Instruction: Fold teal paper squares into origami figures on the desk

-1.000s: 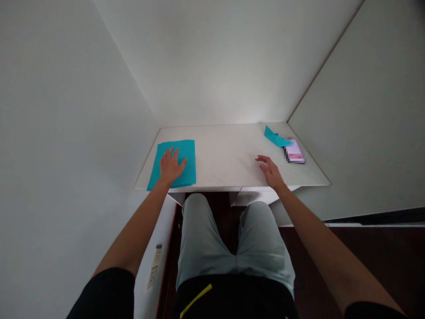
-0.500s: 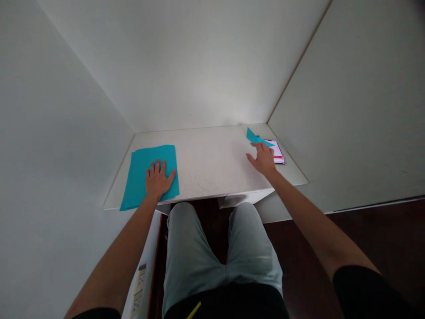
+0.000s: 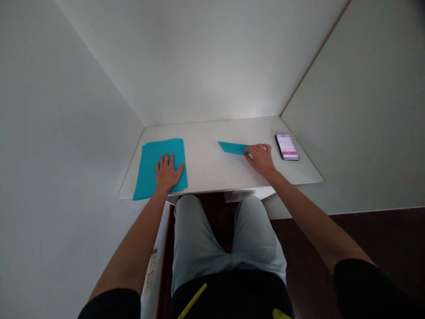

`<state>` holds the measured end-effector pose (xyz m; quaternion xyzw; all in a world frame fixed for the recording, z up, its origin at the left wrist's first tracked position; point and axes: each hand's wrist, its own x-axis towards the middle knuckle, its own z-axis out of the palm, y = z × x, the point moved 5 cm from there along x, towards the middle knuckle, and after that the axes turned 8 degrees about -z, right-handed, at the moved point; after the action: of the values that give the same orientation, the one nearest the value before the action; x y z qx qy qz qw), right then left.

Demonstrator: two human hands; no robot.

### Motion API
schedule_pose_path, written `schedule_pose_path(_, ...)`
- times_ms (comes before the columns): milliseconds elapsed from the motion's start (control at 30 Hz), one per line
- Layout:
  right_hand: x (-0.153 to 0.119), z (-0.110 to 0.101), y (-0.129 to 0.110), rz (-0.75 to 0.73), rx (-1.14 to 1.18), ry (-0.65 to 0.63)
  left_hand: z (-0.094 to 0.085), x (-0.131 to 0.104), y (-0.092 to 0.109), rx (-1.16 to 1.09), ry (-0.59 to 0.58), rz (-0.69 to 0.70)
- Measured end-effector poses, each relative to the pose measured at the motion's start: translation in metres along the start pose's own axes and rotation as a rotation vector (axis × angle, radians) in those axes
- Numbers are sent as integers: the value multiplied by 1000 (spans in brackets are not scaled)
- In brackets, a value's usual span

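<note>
My left hand point(image 3: 168, 173) lies flat with fingers spread on a stack of blue paper sheets point(image 3: 148, 161) at the left end of the white table. In my right hand point(image 3: 261, 158) is a folded blue paper point(image 3: 231, 148), pinched at its right end between thumb and fingers. The folded paper is a narrow piece with a slanted left end, pointing left over the middle of the table. My right fingers cover its right end.
A phone point(image 3: 287, 147) with a lit, blurred screen lies at the right end of the white table point(image 3: 206, 170). Walls close in the table at the back, left and right. My legs point(image 3: 255, 239) are below its front edge.
My right hand has closed on the folded blue paper and brought it left, off the phone. My left hand stays flat on the stack. The view has shifted slightly.
</note>
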<state>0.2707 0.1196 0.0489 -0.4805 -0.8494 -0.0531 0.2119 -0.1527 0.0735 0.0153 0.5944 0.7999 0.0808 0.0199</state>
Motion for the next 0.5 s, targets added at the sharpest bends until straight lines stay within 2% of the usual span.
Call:
schedule_pose_path(100, -22, 0, -51, -3, 86, 77, 0, -1, 1, -4, 10, 10)
schedule_pose_path(167, -32, 4, -67, 46, 148, 107, 1, 0, 0, -7, 5, 21)
schedule_pose_path(267, -37, 16, -72, 139, 236, 114, 1, 4, -3, -12, -37, 33)
schedule_pose_path(367, -36, 26, -69, 157, 289, 94, -3, 7, 2, -18, -99, 12)
schedule_pose_path(433, -34, 30, -68, 136, 308, 88, -10, 4, 17, -64, -60, 13)
schedule_pose_path(500, -33, 31, -68, 110, 324, 85, -19, -7, 46, -187, 65, 102)
